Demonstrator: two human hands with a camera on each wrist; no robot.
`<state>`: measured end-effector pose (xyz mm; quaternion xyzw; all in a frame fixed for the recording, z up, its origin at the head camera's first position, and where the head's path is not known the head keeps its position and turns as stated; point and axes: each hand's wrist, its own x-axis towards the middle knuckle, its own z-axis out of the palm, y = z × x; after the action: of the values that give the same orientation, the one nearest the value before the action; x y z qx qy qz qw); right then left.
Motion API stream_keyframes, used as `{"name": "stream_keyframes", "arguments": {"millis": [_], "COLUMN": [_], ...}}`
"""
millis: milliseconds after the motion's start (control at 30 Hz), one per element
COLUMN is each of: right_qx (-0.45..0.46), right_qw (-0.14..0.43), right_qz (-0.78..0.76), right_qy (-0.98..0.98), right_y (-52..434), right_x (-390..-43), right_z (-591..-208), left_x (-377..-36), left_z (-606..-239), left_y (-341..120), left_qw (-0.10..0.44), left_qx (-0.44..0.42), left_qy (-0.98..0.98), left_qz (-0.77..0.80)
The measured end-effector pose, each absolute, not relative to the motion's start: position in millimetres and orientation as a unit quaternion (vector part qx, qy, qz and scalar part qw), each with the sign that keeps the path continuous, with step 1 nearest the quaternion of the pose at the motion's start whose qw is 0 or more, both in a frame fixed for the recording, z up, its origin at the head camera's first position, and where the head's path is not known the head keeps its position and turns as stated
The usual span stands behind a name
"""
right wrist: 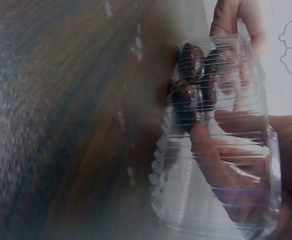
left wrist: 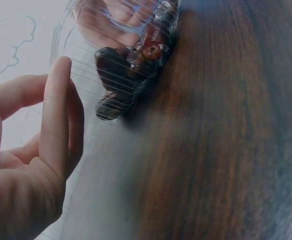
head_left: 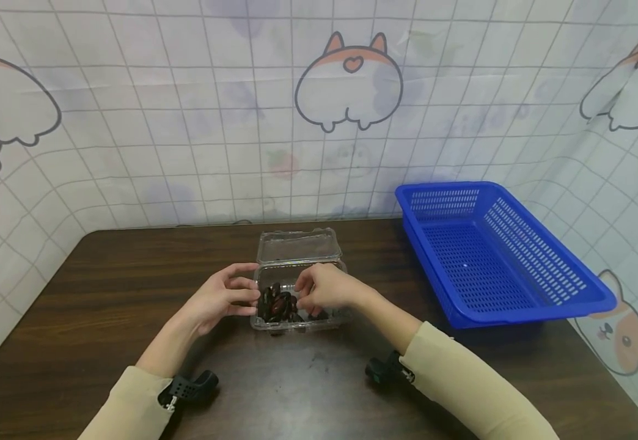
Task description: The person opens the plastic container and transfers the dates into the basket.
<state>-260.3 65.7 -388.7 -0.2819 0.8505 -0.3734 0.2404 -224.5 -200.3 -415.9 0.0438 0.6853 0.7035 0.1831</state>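
**poster1:** Two hands at one clear plastic clamshell box, sitting near the middle of the dark wooden table. Its lid is flipped open toward the far side. Inside there's a pile of dark, glossy dates, mostly bunched in the left half.

**poster2:** What are the hands actually doing though?

**poster1:** Left hand is against the box's left wall, fingers straight-ish and touching the plastic, not wrapped round anything. Right hand is reaching down into the box from the right, fingers curled inside the tray just beside the dates. The right wrist view shows the fingertips close to them, but I can't tell if it's pinching one.

**poster2:** Anything else on the table?

**poster1:** Blue plastic basket with mesh walls at the right, well apart from the box. Behind it all hangs a grid-pattern cloth with cartoon corgi prints.
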Motion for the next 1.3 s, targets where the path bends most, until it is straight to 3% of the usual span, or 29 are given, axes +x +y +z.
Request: {"name": "stream_keyframes", "arguments": {"millis": [1300], "right_qx": [-0.312], "right_qw": [0.151], "right_qz": [-0.292], "right_qy": [0.892], "right_y": [51.0], "right_x": [-259.5], "right_z": [-400.2], "left_x": [-224.8], "left_z": [-415.8], "left_y": [-201.5], "left_qw": [0.183], "left_qx": [0.041], "left_qy": [0.685], "left_qz": [0.704]}}
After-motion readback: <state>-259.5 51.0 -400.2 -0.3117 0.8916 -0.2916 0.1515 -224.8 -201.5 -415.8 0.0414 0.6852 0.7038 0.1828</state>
